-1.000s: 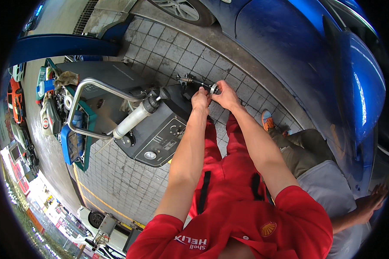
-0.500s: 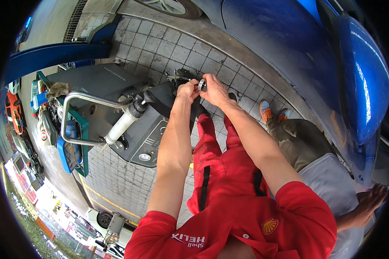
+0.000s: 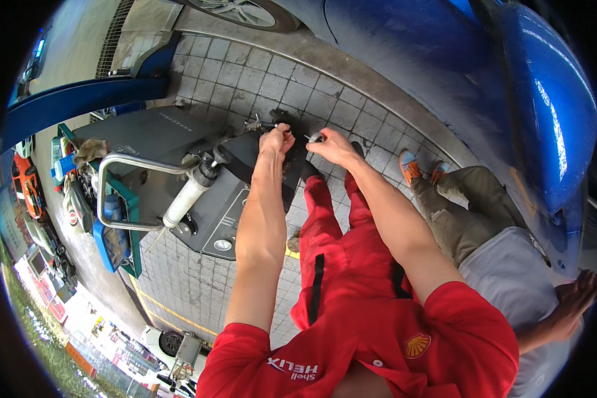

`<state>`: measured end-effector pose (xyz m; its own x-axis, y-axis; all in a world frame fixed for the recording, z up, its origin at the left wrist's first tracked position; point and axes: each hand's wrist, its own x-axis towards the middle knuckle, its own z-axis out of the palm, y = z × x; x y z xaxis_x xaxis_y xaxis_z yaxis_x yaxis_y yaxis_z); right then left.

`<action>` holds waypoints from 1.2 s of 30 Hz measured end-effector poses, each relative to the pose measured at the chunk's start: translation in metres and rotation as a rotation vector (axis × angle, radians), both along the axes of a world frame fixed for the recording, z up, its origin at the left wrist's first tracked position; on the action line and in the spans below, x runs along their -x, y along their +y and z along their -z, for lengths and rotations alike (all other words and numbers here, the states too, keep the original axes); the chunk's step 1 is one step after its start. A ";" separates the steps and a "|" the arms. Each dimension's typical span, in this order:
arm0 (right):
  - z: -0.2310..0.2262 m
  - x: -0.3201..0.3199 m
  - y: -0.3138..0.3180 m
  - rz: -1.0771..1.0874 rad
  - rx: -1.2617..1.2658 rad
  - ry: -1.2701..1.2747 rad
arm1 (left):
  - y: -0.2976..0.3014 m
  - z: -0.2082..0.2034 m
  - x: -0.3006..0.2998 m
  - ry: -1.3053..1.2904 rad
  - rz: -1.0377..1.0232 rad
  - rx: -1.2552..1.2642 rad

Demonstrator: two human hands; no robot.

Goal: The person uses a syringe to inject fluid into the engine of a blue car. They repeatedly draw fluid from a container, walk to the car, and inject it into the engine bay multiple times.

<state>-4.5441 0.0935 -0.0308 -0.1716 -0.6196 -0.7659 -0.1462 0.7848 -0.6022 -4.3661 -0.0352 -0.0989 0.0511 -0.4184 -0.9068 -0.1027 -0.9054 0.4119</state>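
My left hand [image 3: 276, 141] is closed on a small dark metal fitting with a hose end [image 3: 262, 123] above the top of a dark grey service machine [image 3: 225, 192]. My right hand [image 3: 331, 147] sits close beside it, pinching a small silvery connector [image 3: 314, 137]. The two hands are a short gap apart. Both forearms reach forward from red overalls [image 3: 351, 265].
The machine has a curved metal handle [image 3: 123, 162] and a white cylinder [image 3: 187, 196] on its side. A blue car [image 3: 484, 86] fills the upper right. Another person in a grey shirt and olive trousers [image 3: 484, 225] stands at my right. Tiled floor [image 3: 179, 278] below.
Both hands have stayed together at the machine's top while the view shifted; my hands have drawn slightly apart, and the silvery connector now shows between them.
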 end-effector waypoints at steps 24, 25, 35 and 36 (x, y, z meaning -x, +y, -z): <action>-0.108 -0.047 0.235 0.413 0.271 0.482 | 0.070 -0.159 -0.044 0.716 0.085 -0.029; -0.122 -0.056 0.255 0.500 0.239 0.484 | 0.076 -0.168 -0.051 0.796 0.075 -0.080; -0.193 -0.185 0.492 1.141 0.072 0.896 | 0.160 -0.203 -0.097 0.782 0.642 -0.263; -0.201 -0.203 0.519 1.206 0.031 0.944 | 0.173 -0.197 -0.096 0.738 0.735 -0.305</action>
